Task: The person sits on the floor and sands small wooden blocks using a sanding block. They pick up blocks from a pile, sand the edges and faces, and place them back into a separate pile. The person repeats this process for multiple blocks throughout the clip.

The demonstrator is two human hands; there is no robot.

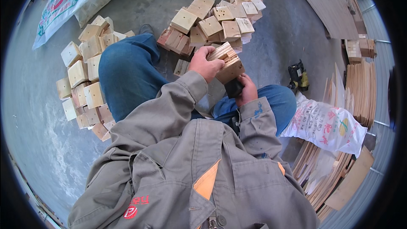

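Between my knees, my left hand [206,63] is closed on a wooden block [229,70] with layered, plywood-like edges, thumb and fingers along its left side. My right hand [247,90] is closed below the block, around a black object [233,88] that sits against its lower face. Most of that black object is hidden by fingers and block, so its kind cannot be made out. Just beyond my hands lies a heap of similar wooden blocks [210,26], several with small holes. One small block [181,67] rests on the floor left of my left hand.
Another heap of wooden blocks [90,47] lies beyond my left knee. A green and black power tool [299,76] stands right of my right knee, near a white printed sack [326,123]. Thin wooden strips [359,89] and boards line the right side. A large printed sack [63,6] lies far left.
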